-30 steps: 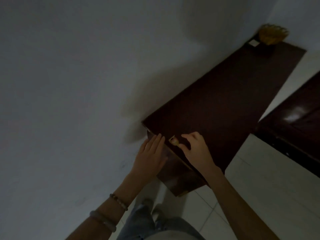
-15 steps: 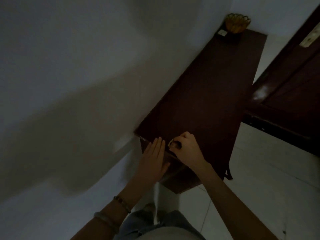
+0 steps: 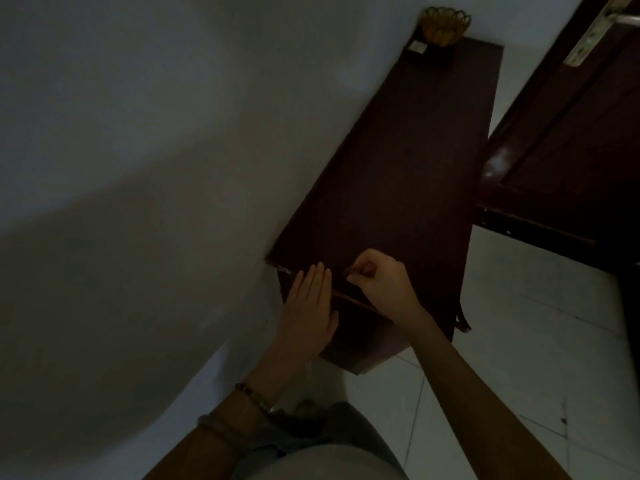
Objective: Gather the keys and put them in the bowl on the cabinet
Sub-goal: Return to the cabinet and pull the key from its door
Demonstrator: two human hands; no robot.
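Observation:
A long dark brown cabinet (image 3: 398,174) runs along the white wall. A golden scalloped bowl (image 3: 445,26) stands at its far end. My right hand (image 3: 381,284) is curled at the cabinet's near edge, fingers pinched on a small brass-coloured key (image 3: 349,270) that is mostly hidden by the fingers. Flat, with fingers together, my left hand (image 3: 311,306) rests against the near corner and side of the cabinet, beside the right hand.
A small white tag on a dark block (image 3: 417,47) lies next to the bowl. A dark wooden door (image 3: 568,140) with a metal handle plate (image 3: 588,36) stands open on the right. White tiled floor (image 3: 519,358) lies beyond the cabinet.
My right hand has closed from an open pinch into a curled grip around the small key. The view swung, bringing the door and bowl more into frame. The left hand stays flat.

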